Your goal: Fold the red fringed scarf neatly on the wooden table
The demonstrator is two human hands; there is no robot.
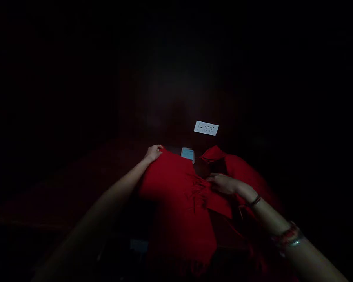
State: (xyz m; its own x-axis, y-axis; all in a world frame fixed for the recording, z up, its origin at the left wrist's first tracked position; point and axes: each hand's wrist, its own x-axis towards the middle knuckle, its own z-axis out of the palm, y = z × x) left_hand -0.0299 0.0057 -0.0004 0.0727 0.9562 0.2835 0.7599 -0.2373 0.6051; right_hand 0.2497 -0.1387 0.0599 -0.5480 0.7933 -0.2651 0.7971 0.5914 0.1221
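A red scarf (176, 176) with fringed ends is spread before me, its near end dropping toward the bottom of the view. At its far left corner my left hand (154, 152) is closed, pinching the edge of the cloth. My right hand (222, 183) is closed at the fringe on the scarf's right side; its fingertips are dim, but they seem to grip the edge there. More red cloth (244, 168) lies bunched beyond and to the right of that hand. Whether it is the same piece, I cannot tell.
The room is very dark. A white socket plate (206, 128) shows up behind the cloth. Just past the scarf's far edge lies a small pale blue-lit rectangle (188, 155), blurred out. A dark surface (85, 176) stretches left, its front edge faintly visible.
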